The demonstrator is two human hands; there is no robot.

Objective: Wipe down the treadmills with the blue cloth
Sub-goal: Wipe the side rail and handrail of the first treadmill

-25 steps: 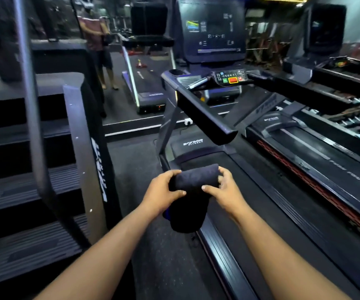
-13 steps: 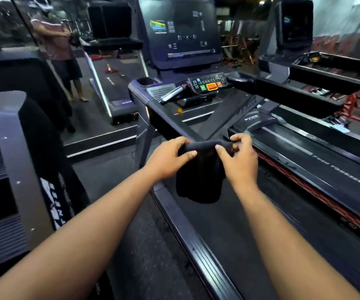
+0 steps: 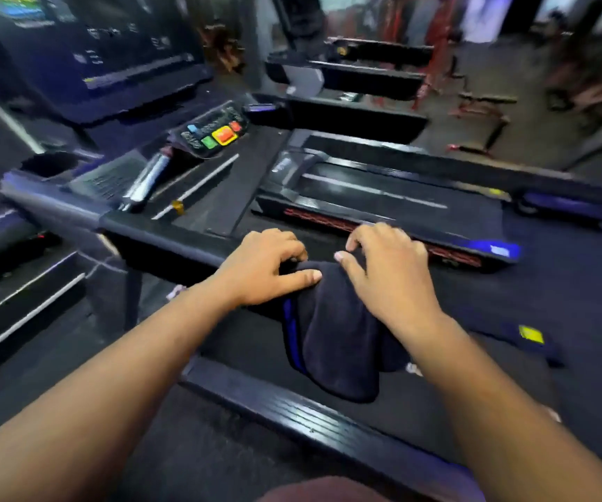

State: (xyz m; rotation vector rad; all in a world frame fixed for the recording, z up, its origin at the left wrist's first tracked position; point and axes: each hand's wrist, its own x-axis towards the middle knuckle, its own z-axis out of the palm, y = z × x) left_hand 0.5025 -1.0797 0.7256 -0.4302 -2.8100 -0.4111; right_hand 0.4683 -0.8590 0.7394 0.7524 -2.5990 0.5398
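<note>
Blue cloth [image 3: 335,342] draped over the near end of the treadmill handrail [image 3: 169,240], hanging toward 6 o'clock. Left hand [image 3: 263,269] grips the cloth's top fold at 9 o'clock, thumb extended along it. Right hand [image 3: 390,273] rests on the fold at 3 o'clock, fingers [image 3: 357,240] loosely curled; a firm grip cannot be confirmed. The rail's long axis runs toward 10 o'clock, the likely wiping direction; the left hand is nearer.
</note>
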